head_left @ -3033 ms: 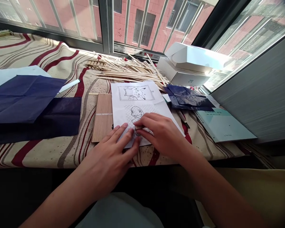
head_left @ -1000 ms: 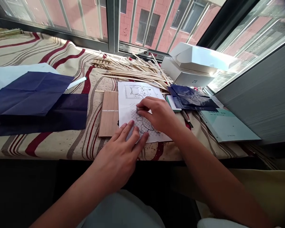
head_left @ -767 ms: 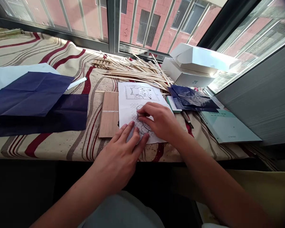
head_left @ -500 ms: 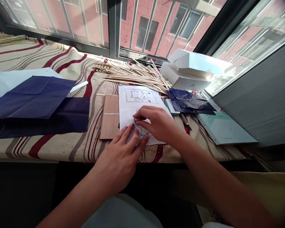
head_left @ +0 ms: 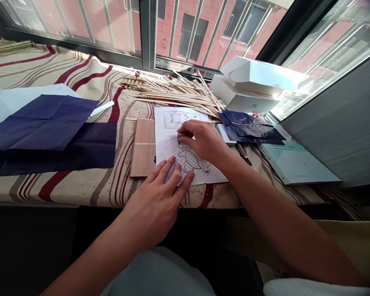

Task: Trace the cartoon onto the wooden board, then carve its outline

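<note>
A white paper sheet (head_left: 165, 142) printed with black cartoon line drawings lies partly over a thin wooden board (head_left: 143, 160). My left hand (head_left: 158, 195) rests with its fingers spread on the sheet's lower left part. My right hand (head_left: 202, 142) is above the middle of the sheet, thumb and fingertips closed in a pinch near the head of the lower drawing. What the pinch holds is small, dark and mostly hidden by the fingers. The lower drawing's body shows below my right hand.
Thin wooden sticks (head_left: 179, 98) lie heaped behind the sheet, beside a white box (head_left: 246, 96). Dark blue sheets (head_left: 49, 123) are at left. To the right are a crumpled blue sheet (head_left: 249, 127), a craft knife (head_left: 244, 154) and a pale green book (head_left: 299, 164).
My right hand has moved up the sheet, away from my left fingers, uncovering more of the lower drawing. My left hand stays in place. The view has shifted slightly.
</note>
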### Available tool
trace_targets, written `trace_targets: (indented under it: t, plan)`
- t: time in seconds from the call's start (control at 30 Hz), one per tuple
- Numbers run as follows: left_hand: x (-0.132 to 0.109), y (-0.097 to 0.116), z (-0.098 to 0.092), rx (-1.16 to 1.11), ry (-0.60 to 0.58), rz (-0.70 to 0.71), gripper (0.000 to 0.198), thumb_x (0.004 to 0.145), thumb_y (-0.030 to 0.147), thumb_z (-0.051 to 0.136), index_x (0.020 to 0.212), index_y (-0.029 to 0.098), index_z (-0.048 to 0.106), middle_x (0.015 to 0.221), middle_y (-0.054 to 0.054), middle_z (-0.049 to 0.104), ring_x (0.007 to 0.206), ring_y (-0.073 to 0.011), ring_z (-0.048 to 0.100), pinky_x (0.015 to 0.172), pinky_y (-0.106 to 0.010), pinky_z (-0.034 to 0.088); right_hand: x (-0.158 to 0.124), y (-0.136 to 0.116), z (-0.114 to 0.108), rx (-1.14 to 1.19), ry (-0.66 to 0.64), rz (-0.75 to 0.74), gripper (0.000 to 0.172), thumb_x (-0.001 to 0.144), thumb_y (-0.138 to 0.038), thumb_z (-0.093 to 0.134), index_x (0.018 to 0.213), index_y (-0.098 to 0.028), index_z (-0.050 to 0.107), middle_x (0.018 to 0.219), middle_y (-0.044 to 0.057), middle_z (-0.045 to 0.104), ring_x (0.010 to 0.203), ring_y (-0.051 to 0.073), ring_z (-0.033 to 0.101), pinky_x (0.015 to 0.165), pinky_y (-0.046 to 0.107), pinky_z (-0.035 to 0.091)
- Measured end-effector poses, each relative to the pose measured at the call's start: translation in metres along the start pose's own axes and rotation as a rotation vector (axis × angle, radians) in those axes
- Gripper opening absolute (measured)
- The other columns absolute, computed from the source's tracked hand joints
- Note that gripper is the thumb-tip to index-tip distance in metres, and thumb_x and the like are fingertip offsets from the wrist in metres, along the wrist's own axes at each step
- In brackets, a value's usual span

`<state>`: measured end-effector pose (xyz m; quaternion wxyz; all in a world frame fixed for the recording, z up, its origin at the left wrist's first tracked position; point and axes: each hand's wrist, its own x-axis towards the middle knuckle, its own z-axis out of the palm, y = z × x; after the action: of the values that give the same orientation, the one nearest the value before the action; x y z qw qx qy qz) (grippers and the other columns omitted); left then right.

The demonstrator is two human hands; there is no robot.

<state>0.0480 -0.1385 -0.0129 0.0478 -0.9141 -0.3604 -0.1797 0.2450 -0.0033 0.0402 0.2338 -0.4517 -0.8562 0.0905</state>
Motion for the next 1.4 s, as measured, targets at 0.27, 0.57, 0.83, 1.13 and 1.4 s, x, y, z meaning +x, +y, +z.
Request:
trace_targets:
  t: [0.27,0.57,0.83,1.13,1.4]
  plan:
    - [0.005,0.001,-0.008,0.013,-0.024,0.029,0.068,0.095,0.017,0.054,0.161,0.003,0.05,0.156,-0.03,0.059,0.154,-0.0532,0.048,0.125,-0.067,0.045,0.0,-0.005,-0.001,0.065,-0.069,-0.06,0.009,0.095,-0.01,0.068,0.095,-0.017,0.073,0.098,0.007,0.078,0.085,0.019,0.067,0.082,0.032,0.048]
    - [0.004,0.002,-0.007,0.006,-0.019,0.021,0.067,0.096,0.018,0.054,0.161,0.004,0.05,0.157,-0.03,0.058,0.155,-0.0524,0.047,0.126,-0.066,0.045,-0.006,-0.001,-0.001,0.062,-0.058,-0.076,0.006,0.095,-0.01,0.069,0.097,-0.015,0.072,0.097,0.008,0.077,0.086,0.02,0.067,0.081,0.032,0.048]
    - [0.003,0.001,-0.002,0.023,-0.022,0.006,0.071,0.096,0.019,0.055,0.165,0.009,0.044,0.162,-0.026,0.054,0.161,-0.0477,0.041,0.13,-0.064,0.04,0.01,0.012,-0.006,-0.039,0.046,0.065,0.009,0.091,-0.009,0.071,0.088,-0.017,0.069,0.094,0.009,0.077,0.084,0.021,0.065,0.081,0.036,0.046]
    - [0.002,0.0,-0.002,0.057,-0.01,0.022,0.069,0.097,0.02,0.052,0.165,0.008,0.044,0.161,-0.027,0.055,0.159,-0.0486,0.043,0.128,-0.065,0.042,-0.001,0.012,-0.004,0.025,-0.003,0.02,0.009,0.092,-0.01,0.071,0.09,-0.019,0.069,0.095,0.007,0.077,0.084,0.02,0.066,0.08,0.033,0.046]
    - [0.002,-0.001,-0.004,0.05,-0.027,0.029,0.07,0.097,0.02,0.053,0.165,0.007,0.044,0.162,-0.028,0.054,0.159,-0.0489,0.043,0.128,-0.065,0.041,-0.026,0.003,-0.013,0.16,-0.073,-0.042,0.005,0.094,-0.014,0.072,0.097,-0.018,0.072,0.094,0.006,0.078,0.085,0.02,0.069,0.081,0.032,0.051]
